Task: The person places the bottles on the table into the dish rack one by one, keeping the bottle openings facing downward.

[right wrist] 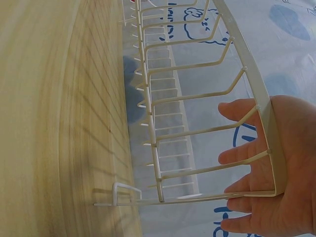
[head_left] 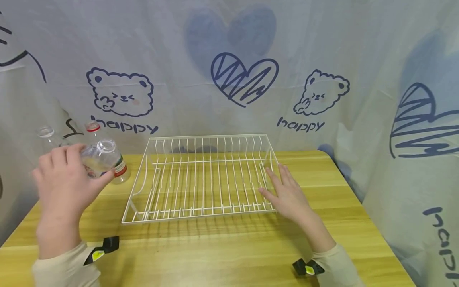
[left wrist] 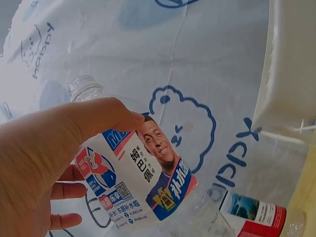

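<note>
My left hand [head_left: 66,179] grips a clear plastic bottle [head_left: 97,156] at the left, tilted with its uncapped mouth toward me. In the left wrist view, thumb and fingers go round this bottle [left wrist: 143,173], which has a white, blue and pink label with a printed portrait. A white wire dish rack [head_left: 211,211] rests in the middle of the table. At the rack's right end, my right hand [head_left: 288,195] has its fingers spread over the rim. The right wrist view shows straight fingers [right wrist: 239,153] by the rack's wires, curled round nothing.
Behind the held bottle stands another clear bottle with a red neck ring and red label [head_left: 120,168]. A further clear bottle [head_left: 46,131] shows farther left, partly hidden by my left hand. A printed curtain [head_left: 229,32] hangs behind the wooden table [head_left: 201,255].
</note>
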### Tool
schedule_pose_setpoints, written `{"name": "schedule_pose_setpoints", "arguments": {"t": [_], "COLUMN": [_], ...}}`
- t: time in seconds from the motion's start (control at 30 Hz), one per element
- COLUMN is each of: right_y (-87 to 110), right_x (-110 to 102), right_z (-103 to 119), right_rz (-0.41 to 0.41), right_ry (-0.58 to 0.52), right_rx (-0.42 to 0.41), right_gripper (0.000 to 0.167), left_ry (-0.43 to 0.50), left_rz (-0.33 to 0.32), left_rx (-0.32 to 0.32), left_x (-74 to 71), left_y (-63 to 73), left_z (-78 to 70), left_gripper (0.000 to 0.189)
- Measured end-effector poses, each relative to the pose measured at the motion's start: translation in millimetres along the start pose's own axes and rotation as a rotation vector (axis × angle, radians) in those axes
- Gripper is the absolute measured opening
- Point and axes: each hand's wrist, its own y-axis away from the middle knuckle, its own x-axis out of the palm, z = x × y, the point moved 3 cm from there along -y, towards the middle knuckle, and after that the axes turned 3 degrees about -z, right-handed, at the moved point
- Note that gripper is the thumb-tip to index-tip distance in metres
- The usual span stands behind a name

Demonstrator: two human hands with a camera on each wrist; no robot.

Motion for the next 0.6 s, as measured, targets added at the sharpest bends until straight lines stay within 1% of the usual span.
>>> {"name": "schedule_pose_setpoints", "arguments": {"t": [0.17, 0.27, 0.4, 0.6], "right_y": [-0.1, 0.1, 0.5, 1.2], "right_x": [0, 0, -1, -1], "right_z": [0, 0, 0, -1], "right_rz": [0.007, 0.007, 0.007, 0.008], "right_ry": [0.005, 0.004, 0.000, -0.003], "right_rx": [0.002, 0.001, -0.001, 0.005], "right_gripper": [0.074, 0.074, 0.073, 0.073], "left_ry": [0.037, 0.043, 0.034, 0.018], "left_rz": [-0.034, -0.042, -0.049, -0.026], "left_rx": [0.051, 0.065, 0.068, 0.044], "left_x": [-1.5, -0.9, 0.5, 2.6], "left_y": [1.1, 1.9, 1.7, 0.0], "left_z": [-13.5, -16.8, -15.8, -8.6], "left_gripper": [0.084, 0.086, 0.084, 0.082]}}
